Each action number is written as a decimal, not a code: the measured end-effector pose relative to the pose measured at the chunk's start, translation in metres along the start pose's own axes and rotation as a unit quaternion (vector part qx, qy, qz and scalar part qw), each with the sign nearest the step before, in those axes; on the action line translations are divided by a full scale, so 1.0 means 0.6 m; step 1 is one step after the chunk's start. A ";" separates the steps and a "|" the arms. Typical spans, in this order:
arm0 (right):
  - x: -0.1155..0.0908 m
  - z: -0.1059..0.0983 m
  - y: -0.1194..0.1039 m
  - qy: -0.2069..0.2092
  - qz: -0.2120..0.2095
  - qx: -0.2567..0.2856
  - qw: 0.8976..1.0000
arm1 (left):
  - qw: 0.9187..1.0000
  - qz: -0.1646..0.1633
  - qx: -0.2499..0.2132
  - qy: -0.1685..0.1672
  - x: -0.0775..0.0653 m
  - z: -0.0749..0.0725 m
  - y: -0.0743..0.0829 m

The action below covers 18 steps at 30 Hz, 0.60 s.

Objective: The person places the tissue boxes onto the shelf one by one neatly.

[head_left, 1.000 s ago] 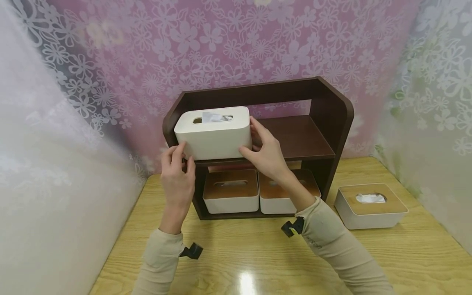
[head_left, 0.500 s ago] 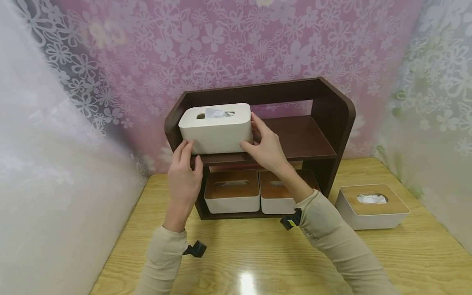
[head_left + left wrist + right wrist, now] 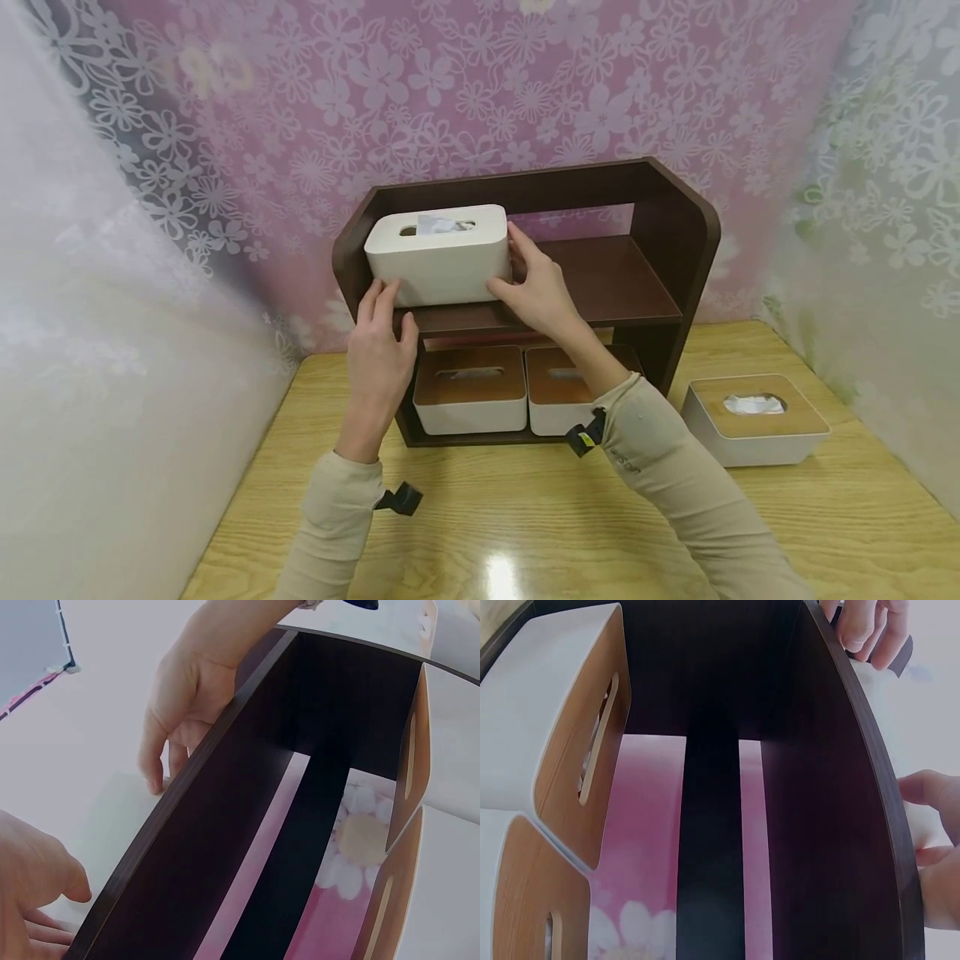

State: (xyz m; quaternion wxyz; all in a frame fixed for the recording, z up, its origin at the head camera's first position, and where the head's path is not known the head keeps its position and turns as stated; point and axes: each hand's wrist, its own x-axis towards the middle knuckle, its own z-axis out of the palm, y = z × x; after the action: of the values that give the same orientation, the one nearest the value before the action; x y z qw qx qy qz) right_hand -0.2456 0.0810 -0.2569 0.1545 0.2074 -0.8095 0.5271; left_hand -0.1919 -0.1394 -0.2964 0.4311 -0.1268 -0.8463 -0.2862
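A white tissue box (image 3: 444, 271) with a tissue in its oval slot sits on the upper level of a dark brown shelf (image 3: 611, 279), at the left end. My left hand (image 3: 375, 358) rests its fairly straight fingertips on the box's lower front, near the left corner. My right hand (image 3: 542, 293) grips the right end, thumb on the front face and fingers along the side. In the left wrist view the left hand (image 3: 34, 881) is by the shelf edge, with the box washed out by glare. Across the right wrist view, the right hand (image 3: 941, 832) is partly cut off.
Two white boxes with wooden lids, a left box (image 3: 470, 417) and a right box (image 3: 555, 419), stand side by side on the lower level. Another wooden-lidded tissue box (image 3: 772, 452) stands on the wooden table (image 3: 465, 517), right of the shelf. Floral curtains hang behind.
The white tissue box has moved back and slightly right, deeper onto the upper level. My left hand has shifted right and up along its front; the right hand has moved back with it.
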 end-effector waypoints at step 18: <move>0.003 -0.011 0.008 -0.015 0.029 -0.001 0.999 | 0.999 -0.012 -0.026 -0.015 -0.002 0.003 0.002</move>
State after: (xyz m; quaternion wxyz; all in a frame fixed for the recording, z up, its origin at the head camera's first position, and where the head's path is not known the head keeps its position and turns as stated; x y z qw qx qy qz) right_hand -0.2494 0.0884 -0.2572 0.1272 0.1917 -0.8177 0.5277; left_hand -0.1918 -0.1374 -0.2978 0.4113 -0.1325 -0.8463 -0.3116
